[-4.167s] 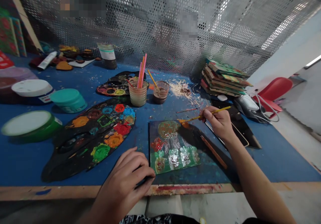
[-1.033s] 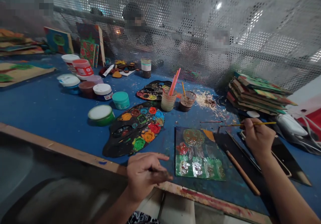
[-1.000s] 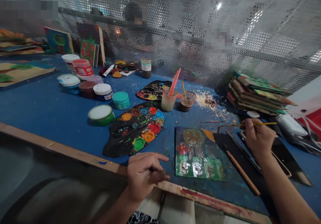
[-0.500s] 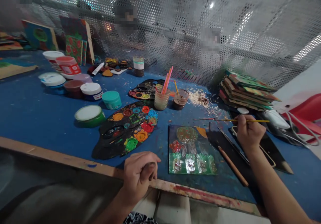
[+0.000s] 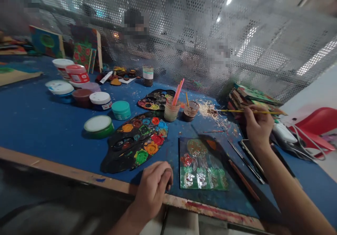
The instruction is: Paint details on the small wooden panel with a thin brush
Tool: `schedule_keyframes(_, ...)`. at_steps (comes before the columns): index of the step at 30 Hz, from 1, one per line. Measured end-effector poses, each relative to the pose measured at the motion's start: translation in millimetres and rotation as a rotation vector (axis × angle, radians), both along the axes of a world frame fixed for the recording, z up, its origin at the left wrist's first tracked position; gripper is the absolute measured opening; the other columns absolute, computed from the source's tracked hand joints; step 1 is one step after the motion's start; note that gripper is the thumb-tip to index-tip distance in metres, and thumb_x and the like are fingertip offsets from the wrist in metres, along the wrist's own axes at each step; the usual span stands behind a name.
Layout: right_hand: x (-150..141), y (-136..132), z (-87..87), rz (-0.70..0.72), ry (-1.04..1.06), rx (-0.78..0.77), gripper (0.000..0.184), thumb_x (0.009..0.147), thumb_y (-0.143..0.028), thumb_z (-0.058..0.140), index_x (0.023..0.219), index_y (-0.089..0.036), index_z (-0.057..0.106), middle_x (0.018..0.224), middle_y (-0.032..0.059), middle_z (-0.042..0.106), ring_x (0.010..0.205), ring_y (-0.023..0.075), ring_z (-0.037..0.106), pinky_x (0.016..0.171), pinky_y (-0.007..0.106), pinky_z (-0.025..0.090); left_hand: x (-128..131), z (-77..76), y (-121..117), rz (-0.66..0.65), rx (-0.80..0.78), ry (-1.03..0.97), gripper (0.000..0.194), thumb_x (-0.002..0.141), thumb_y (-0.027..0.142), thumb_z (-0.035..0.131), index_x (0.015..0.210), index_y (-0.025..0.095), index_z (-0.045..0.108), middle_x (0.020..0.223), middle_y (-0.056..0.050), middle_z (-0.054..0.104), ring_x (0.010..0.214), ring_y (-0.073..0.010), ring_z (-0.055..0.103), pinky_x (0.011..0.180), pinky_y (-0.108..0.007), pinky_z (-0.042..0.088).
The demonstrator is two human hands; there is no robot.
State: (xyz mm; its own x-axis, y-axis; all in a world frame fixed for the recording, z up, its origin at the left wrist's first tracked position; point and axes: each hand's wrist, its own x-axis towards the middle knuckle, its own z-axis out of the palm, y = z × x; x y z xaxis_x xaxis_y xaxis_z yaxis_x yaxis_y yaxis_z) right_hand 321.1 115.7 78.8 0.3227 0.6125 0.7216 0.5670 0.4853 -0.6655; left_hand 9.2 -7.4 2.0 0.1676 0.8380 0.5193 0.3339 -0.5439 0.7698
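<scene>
My right hand (image 5: 257, 124) grips a thin yellow paintbrush (image 5: 247, 111), held level above the blue table (image 5: 39, 119), its tip pointing left toward a cup of brown water (image 5: 190, 111). My left hand (image 5: 155, 187) rests at the table's front edge with its fingers curled; nothing shows in it. Between the hands lies a small painted panel (image 5: 201, 163) with green, red and silvery shapes. Left of it sits a black palette (image 5: 135, 142) with blobs of several colours.
A cup of pink brushes (image 5: 171, 109) stands beside a second palette (image 5: 155, 100). Paint jars (image 5: 98, 126) cluster at left. A stack of painted boards (image 5: 251, 100) sits at right, with loose brushes (image 5: 243, 179), a phone (image 5: 254, 156) and a perforated metal screen (image 5: 184, 35) behind.
My right hand has lifted off the panel and moved up and back with the brush. My left hand's fingers have curled in at the table edge. The view swung left, then back.
</scene>
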Motion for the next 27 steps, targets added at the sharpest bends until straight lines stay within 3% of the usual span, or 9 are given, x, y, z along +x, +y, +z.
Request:
schedule_keyframes(4, -45, 50, 31.5, 0.157, -0.243, -0.145, 0.019, 0.079, -0.04, 0.065, 0.08, -0.021, 0.061, 0.062, 0.0, 0.065, 0.054, 0.0148, 0.061, 0.055, 0.027, 0.047, -2, -5.3, -2, -0.074, 0.041, 0.021, 0.055, 0.101, 0.046, 0.029, 0.053, 0.02, 0.035, 0.045, 0.002, 0.041, 0.047, -0.0117, 0.046, 0.056, -0.027, 0.039)
schedule_keyframes(7, -74, 85, 33.5, 0.214, -0.567, -0.429, 0.016, 0.083, -0.031, 0.057, 0.077, -0.018, 0.065, 0.063, 0.0019, 0.066, 0.057, 0.0139, 0.061, 0.059, 0.025, 0.045, -3, -6.9, -2, -0.111, 0.074, 0.032, 0.062, 0.098, 0.058, 0.025, 0.049, 0.02, 0.029, 0.043, 0.003, 0.032, 0.043, -0.0108, 0.039, 0.052, -0.027, 0.035)
schedule_keyframes(10, -92, 107, 28.0, 0.263, -0.71, -0.562, 0.019, 0.079, -0.024, 0.059, 0.062, -0.017, 0.063, 0.055, 0.0017, 0.063, 0.053, 0.0134, 0.058, 0.057, 0.025, 0.041, -1, -5.9, -2, -0.098, 0.092, 0.054, 0.064, 0.095, 0.063, 0.029, 0.05, 0.019, 0.024, 0.045, 0.005, 0.025, 0.042, -0.0097, 0.034, 0.047, -0.027, 0.027)
schedule_keyframes(13, -100, 117, 26.1, 0.24, -0.751, -0.568, 0.026, 0.08, -0.023, 0.055, 0.055, -0.018, 0.06, 0.056, 0.0025, 0.063, 0.055, 0.0134, 0.056, 0.057, 0.025, 0.038, 1, -3.5, -2, -0.063, 0.113, 0.131, 0.058, 0.098, 0.049, 0.039, 0.053, 0.018, 0.022, 0.046, 0.005, 0.024, 0.043, -0.0082, 0.033, 0.046, -0.026, 0.021)
schedule_keyframes(17, -102, 122, 26.3, 0.234, -0.822, -0.584, 0.025, 0.08, -0.023, 0.055, 0.056, -0.018, 0.06, 0.057, 0.0022, 0.063, 0.056, 0.0128, 0.055, 0.058, 0.024, 0.037, 1, -1.9, -3, -0.044, 0.141, 0.185, 0.048, 0.097, 0.031, 0.044, 0.056, 0.018, 0.022, 0.048, 0.006, 0.029, 0.045, -0.0079, 0.035, 0.047, -0.023, 0.023)
schedule_keyframes(27, -106, 126, 21.5, 0.208, -0.916, -0.547, 0.028, 0.081, -0.027, 0.051, 0.057, -0.018, 0.061, 0.056, 0.0033, 0.061, 0.056, 0.0129, 0.051, 0.057, 0.025, 0.035, 3, -3.8, -5, -0.034, 0.075, 0.198, 0.039, 0.093, 0.025, 0.046, 0.058, 0.019, 0.03, 0.049, 0.005, 0.039, 0.047, -0.0093, 0.042, 0.05, -0.024, 0.025)
